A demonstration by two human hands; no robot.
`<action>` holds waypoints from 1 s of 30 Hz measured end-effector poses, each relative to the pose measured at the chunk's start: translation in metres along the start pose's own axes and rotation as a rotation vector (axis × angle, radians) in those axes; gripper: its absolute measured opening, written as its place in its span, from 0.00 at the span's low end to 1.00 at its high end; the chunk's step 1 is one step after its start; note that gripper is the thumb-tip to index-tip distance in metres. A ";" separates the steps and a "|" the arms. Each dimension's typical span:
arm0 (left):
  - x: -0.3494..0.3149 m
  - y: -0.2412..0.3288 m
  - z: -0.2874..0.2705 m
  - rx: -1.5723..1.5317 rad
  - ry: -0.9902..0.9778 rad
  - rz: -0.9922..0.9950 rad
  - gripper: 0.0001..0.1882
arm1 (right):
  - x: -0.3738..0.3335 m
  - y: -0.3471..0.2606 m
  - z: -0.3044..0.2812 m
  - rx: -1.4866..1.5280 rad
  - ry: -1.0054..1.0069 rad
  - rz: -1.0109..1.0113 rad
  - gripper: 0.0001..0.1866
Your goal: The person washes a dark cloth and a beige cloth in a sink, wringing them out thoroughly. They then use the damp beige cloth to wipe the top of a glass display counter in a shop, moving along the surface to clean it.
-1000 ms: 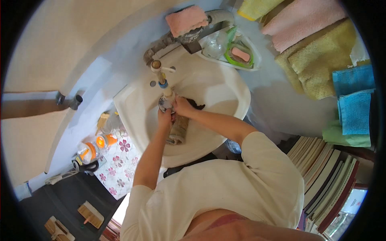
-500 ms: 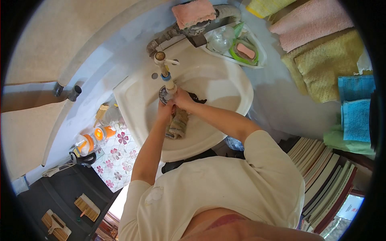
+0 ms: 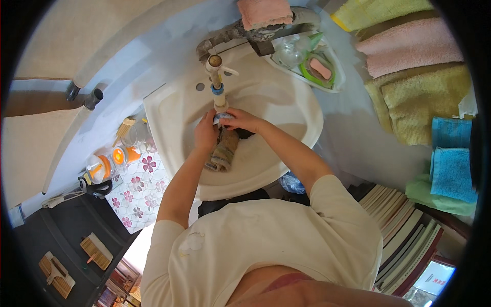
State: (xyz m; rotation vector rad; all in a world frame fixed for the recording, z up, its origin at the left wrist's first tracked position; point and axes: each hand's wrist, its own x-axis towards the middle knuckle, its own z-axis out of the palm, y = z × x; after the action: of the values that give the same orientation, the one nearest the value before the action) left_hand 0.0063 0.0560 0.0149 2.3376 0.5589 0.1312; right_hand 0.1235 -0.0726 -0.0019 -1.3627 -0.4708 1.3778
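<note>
At the middle of a white washbasin (image 3: 302, 102), both hands meet just under the spout of a white tap (image 3: 219, 84) with a blue ring. My left hand (image 3: 206, 132) is closed at the left side of a small whitish-grey thing (image 3: 223, 118). From the right, my right hand (image 3: 242, 120) curls its fingers over the same thing; what it is I cannot make out. Below the hands a rolled brownish striped cloth (image 3: 224, 153) lies in the bowl. A dark piece (image 3: 246, 134) shows partly beneath my right hand.
A corner shelf with a green soap dish (image 3: 319, 71) stands behind the basin, near a pink sponge (image 3: 263, 13) on a pipe. Towels (image 3: 424, 102) hang at right above stacked books (image 3: 404, 235). Jars with orange lids (image 3: 120, 155) stand at left.
My hands have shifted from around the tap's end to just below it, and the right fingers now show more. The view has moved a little; the rolled cloth stays in the bowl.
</note>
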 end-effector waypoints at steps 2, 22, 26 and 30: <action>0.004 0.003 0.000 0.036 -0.007 -0.026 0.18 | 0.002 -0.002 -0.002 0.063 0.032 0.020 0.29; 0.050 0.128 -0.128 0.256 0.395 0.753 0.21 | 0.011 0.018 0.036 0.757 0.279 0.074 0.27; 0.064 0.131 -0.119 0.412 0.315 0.771 0.20 | 0.004 0.012 0.028 -0.470 0.572 -0.099 0.38; 0.060 0.140 -0.120 0.360 0.300 0.780 0.20 | 0.002 0.016 0.029 -0.759 0.655 -0.409 0.34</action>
State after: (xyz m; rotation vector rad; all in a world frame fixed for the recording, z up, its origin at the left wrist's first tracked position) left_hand 0.0805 0.0664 0.1936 2.7873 -0.2510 0.8052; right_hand 0.0921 -0.0655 -0.0091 -2.0684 -0.8027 0.3515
